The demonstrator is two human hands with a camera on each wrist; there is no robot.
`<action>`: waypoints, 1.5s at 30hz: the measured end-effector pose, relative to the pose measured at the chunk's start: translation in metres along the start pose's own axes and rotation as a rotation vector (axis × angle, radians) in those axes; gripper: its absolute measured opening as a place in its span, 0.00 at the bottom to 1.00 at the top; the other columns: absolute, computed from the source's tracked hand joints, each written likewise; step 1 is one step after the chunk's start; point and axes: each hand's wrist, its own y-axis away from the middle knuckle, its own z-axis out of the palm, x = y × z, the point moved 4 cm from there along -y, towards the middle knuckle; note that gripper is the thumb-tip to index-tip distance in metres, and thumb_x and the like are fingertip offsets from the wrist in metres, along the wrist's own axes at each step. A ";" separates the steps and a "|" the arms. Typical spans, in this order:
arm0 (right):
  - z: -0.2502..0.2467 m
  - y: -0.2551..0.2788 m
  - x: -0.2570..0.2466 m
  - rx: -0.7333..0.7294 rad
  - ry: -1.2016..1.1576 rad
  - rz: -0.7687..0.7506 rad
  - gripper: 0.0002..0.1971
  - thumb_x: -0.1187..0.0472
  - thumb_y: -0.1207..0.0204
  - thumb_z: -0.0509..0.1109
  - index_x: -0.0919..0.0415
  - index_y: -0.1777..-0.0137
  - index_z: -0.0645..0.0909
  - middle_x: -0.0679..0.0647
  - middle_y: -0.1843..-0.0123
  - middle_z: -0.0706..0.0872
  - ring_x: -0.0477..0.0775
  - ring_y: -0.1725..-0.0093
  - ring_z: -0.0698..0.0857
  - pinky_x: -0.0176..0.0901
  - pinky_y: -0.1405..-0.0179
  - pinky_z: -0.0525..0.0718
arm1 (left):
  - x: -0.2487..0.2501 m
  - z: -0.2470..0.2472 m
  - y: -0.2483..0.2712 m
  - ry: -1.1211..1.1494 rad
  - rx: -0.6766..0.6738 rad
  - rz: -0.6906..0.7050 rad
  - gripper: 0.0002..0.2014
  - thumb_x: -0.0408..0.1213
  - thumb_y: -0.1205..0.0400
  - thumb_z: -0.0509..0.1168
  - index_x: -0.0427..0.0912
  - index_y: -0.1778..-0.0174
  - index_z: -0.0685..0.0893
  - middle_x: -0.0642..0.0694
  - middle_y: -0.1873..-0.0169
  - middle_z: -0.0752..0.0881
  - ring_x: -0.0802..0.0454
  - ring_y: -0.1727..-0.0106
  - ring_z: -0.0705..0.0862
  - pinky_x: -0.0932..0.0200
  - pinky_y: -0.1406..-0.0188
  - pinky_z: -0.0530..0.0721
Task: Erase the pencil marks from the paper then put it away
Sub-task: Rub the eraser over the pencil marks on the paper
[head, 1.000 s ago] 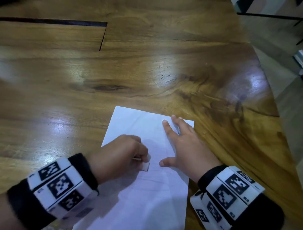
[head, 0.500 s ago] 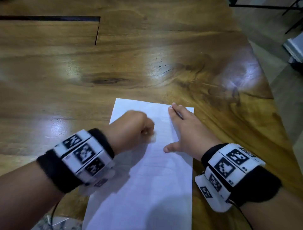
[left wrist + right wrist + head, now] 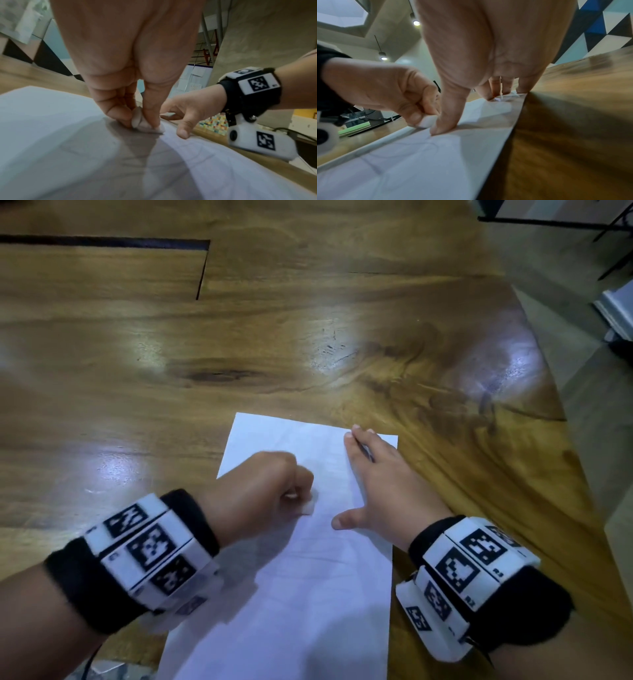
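The left hand point(image 3: 255, 491) is pinching the eraser point(image 3: 308, 506) onto the paper point(image 3: 301, 594), whose long axis is running toward the person, while the flat right hand point(image 3: 383, 491) is pinning it just beside

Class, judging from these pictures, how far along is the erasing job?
Done: nothing finished is visible. In hand: the left hand pinches the eraser against the paper while the right hand presses the sheet flat. Left: faint pencil lines remain, and the paper lies on the table, not put away.
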 end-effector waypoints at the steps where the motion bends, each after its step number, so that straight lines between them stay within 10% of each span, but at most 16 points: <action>1: 0.000 0.000 0.000 0.006 -0.003 -0.003 0.59 0.43 0.34 0.78 0.54 0.16 0.36 0.43 0.16 0.33 0.43 0.18 0.35 0.33 0.24 0.44 | 0.000 0.002 0.003 0.006 -0.012 -0.006 0.07 0.41 0.27 0.69 0.42 0.67 0.84 0.44 0.67 0.80 0.51 0.67 0.75 0.73 0.69 0.68; 10: 0.006 0.008 0.011 -0.001 0.003 -0.078 0.56 0.42 0.31 0.74 0.51 0.17 0.35 0.44 0.18 0.27 0.39 0.25 0.25 0.43 0.20 0.32 | -0.012 -0.002 0.009 0.001 -0.043 -0.088 0.04 0.36 0.29 0.72 0.47 0.64 0.83 0.58 0.69 0.73 0.66 0.69 0.72 0.76 0.67 0.70; 22: 0.001 0.008 0.002 -0.021 0.144 -0.020 0.56 0.39 0.29 0.71 0.55 0.17 0.33 0.50 0.17 0.28 0.53 0.18 0.32 0.53 0.19 0.37 | 0.004 -0.020 -0.061 -0.002 0.162 -0.170 0.04 0.32 0.29 0.72 0.41 0.59 0.87 0.48 0.68 0.80 0.50 0.65 0.77 0.63 0.70 0.64; 27: 0.002 0.008 0.001 -0.017 0.154 -0.013 0.56 0.39 0.30 0.71 0.55 0.17 0.34 0.50 0.17 0.29 0.53 0.17 0.32 0.53 0.19 0.38 | 0.001 -0.013 -0.050 0.011 -0.038 -0.174 0.08 0.28 0.29 0.70 0.47 0.68 0.83 0.57 0.75 0.78 0.63 0.72 0.75 0.76 0.75 0.70; 32: 0.001 0.008 0.000 -0.015 0.155 -0.012 0.56 0.39 0.30 0.71 0.56 0.17 0.34 0.50 0.16 0.30 0.53 0.17 0.33 0.53 0.19 0.38 | 0.005 -0.025 -0.066 -0.014 0.142 -0.155 0.03 0.34 0.28 0.71 0.42 0.59 0.86 0.48 0.70 0.81 0.50 0.66 0.76 0.60 0.66 0.69; 39: 0.001 0.008 0.000 -0.019 0.156 -0.005 0.56 0.40 0.29 0.71 0.56 0.17 0.34 0.50 0.17 0.29 0.53 0.18 0.32 0.53 0.19 0.38 | -0.003 -0.015 -0.049 -0.066 -0.037 -0.146 0.04 0.32 0.26 0.69 0.45 0.60 0.84 0.58 0.72 0.75 0.55 0.67 0.74 0.73 0.75 0.66; 45: 0.001 0.008 0.000 -0.018 0.156 -0.005 0.56 0.39 0.30 0.71 0.56 0.17 0.34 0.50 0.16 0.30 0.53 0.17 0.33 0.53 0.19 0.38 | 0.004 -0.025 -0.068 -0.071 0.105 -0.124 0.03 0.30 0.27 0.69 0.40 0.58 0.84 0.50 0.67 0.79 0.49 0.61 0.76 0.62 0.65 0.65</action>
